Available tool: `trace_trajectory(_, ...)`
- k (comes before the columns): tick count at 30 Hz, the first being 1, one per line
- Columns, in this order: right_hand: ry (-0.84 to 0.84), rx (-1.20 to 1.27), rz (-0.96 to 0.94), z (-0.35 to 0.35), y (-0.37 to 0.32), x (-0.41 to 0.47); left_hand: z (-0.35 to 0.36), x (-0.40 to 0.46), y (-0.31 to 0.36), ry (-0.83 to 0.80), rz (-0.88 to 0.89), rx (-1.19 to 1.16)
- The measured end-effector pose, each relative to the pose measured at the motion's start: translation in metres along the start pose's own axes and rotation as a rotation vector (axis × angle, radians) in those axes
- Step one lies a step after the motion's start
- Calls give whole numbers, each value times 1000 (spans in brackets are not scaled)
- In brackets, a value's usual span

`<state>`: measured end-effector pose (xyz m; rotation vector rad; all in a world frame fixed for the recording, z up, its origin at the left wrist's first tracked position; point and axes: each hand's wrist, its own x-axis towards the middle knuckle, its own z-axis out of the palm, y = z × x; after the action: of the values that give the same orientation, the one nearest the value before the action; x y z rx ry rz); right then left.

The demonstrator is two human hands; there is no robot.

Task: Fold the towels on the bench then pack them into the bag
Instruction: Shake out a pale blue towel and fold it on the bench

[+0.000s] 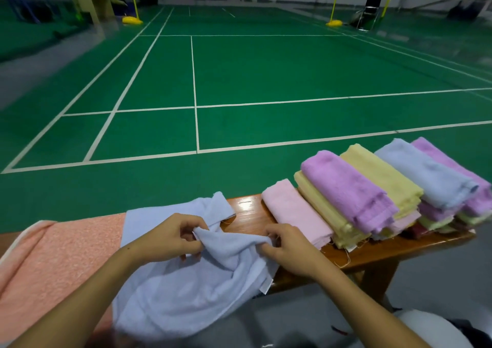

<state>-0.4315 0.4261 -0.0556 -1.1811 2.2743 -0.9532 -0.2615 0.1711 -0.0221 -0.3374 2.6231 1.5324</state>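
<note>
A light blue towel [183, 291] lies rumpled across the wooden bench [372, 251] and hangs over its near edge. My left hand [173, 238] pinches one corner of it, and my right hand [287, 246] pinches the same raised edge a little to the right. Folded towels sit in overlapping stacks on the bench to the right: a pink one [295, 212], a yellow pile [327, 214], a purple one [346, 185], another yellow [380, 172], a blue one [428, 174] and a purple one [458, 169]. No bag is clearly in view.
A salmon-pink towel [53, 262] is spread on the bench at the left. Beyond the bench lies a green badminton court [239, 68] with white lines. A white rounded object [436, 326] shows at the bottom right, below the bench.
</note>
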Motion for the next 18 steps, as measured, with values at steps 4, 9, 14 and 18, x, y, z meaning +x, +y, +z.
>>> trace_trajectory(4,46,185,13,22,-14,34,-4,-9,0,86,56,-57)
trace_trajectory(9,3,555,91,43,-28,76,-15,-16,-1,149,102,-98)
trace_trajectory(14,-76,981,128,61,-41,82,-22,-20,-3,150,110,-116)
trace_trajectory(18,83,978,56,57,-50,85,-29,-22,1,187,120,-85)
